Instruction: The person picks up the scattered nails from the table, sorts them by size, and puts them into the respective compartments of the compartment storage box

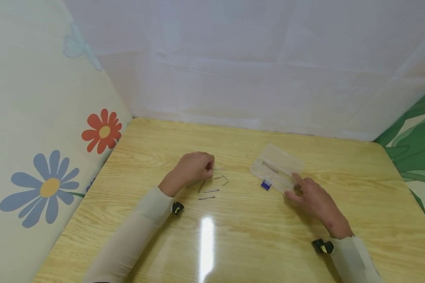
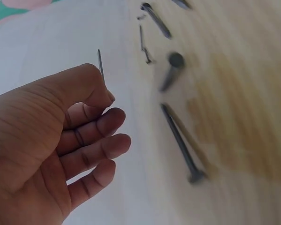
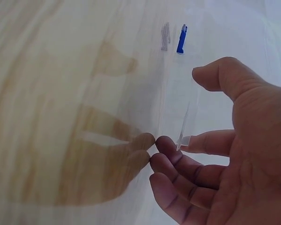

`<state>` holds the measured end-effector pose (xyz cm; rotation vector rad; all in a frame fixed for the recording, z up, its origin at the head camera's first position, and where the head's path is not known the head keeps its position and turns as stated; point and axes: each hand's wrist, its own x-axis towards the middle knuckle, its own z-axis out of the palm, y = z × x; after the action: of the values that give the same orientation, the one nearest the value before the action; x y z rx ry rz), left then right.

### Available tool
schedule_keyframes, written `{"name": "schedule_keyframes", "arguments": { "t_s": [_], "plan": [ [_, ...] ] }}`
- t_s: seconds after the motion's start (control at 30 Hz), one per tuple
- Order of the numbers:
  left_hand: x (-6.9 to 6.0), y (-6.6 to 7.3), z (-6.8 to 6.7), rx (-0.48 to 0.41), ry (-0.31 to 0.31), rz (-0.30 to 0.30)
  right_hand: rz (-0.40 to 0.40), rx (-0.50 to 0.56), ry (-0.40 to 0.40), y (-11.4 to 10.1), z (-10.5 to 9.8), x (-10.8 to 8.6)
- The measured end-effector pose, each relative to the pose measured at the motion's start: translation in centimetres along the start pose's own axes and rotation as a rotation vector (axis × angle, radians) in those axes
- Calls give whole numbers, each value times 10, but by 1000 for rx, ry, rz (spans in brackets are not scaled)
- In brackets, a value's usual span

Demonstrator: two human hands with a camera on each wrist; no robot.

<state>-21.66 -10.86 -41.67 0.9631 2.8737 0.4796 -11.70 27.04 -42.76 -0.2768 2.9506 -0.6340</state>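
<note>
My left hand [image 1: 194, 167] [image 2: 51, 136] pinches a thin nail [image 2: 101, 65] between thumb and index finger, above the table. Several nails lie just beside it, among them a long one [image 1: 207, 197] and a dark one [image 2: 180, 140]. My right hand [image 1: 313, 198] [image 3: 243, 154] is at the near right edge of a clear plastic box [image 1: 258, 169], thumb and fingers spread apart, the fingertips low by the table. One nail [image 1: 270, 167] shows in the box. A blue clasp [image 1: 266, 184] [image 3: 182, 40] is on the box's front side.
The wood-grain table [image 1: 255, 236] meets a pale cloth wall [image 1: 216, 78] at the back. A wall with printed flowers [image 1: 49, 187] stands on the left, and green printed leaves [image 1: 418, 145] show on the right.
</note>
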Motion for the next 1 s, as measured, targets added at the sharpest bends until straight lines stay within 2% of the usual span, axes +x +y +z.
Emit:
{"name": "schedule_keyframes", "arguments": {
  "t_s": [0.33, 0.53, 0.7, 1.0],
  "plan": [
    [23, 22, 8, 37, -28, 71, -6, 29, -5, 4, 0, -1],
    [33, 33, 11, 16, -30, 98, -6, 33, -4, 3, -1, 0],
    [44, 41, 16, -8, -27, 144, 22, 14, -7, 3, 0, -3],
    [66, 57, 19, 22, -19, 156, -13, 0, 6, 2, 0, -1]
  ]
}}
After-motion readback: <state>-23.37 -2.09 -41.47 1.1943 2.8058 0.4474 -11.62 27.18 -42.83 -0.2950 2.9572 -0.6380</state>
